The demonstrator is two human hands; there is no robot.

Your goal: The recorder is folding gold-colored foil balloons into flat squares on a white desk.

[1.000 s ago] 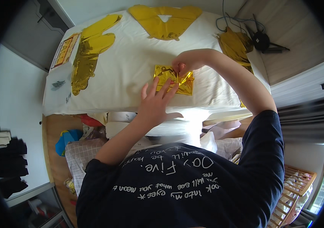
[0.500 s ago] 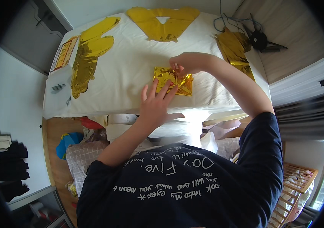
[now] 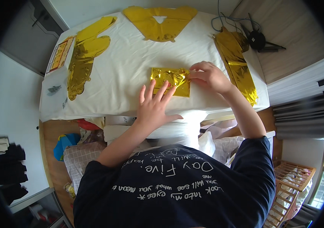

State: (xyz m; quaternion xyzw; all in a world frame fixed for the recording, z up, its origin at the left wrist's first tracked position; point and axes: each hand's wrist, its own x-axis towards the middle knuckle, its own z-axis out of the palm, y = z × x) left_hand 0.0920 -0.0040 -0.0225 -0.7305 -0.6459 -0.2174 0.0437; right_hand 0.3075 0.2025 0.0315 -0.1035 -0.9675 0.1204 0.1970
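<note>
A folded gold foil balloon (image 3: pixel 183 89) lies on the white-covered table in front of me, its top crinkled and shiny. My left hand (image 3: pixel 155 103) has its fingers spread, with the fingertips resting on the near left part of the foil and the thumb out to the right. At the upper right edge, the thumb and fingers of my right hand (image 3: pixel 210 78) pinch the foil; the exact grip is partly hidden by the fingers.
Flat, unfolded gold foil balloons lie at the left (image 3: pixel 84 57), at the far middle (image 3: pixel 165 28) and at the right (image 3: pixel 232 53) of the table (image 3: pixel 127 68). A printed package (image 3: pixel 60 55) sits by the left edge. A black device (image 3: pixel 258 39) with a cable stands at the far right.
My right hand has moved right and nearer, from the foil's top middle to its upper right edge. The crinkled top layer now stretches toward it. My left hand stays spread on the foil.
</note>
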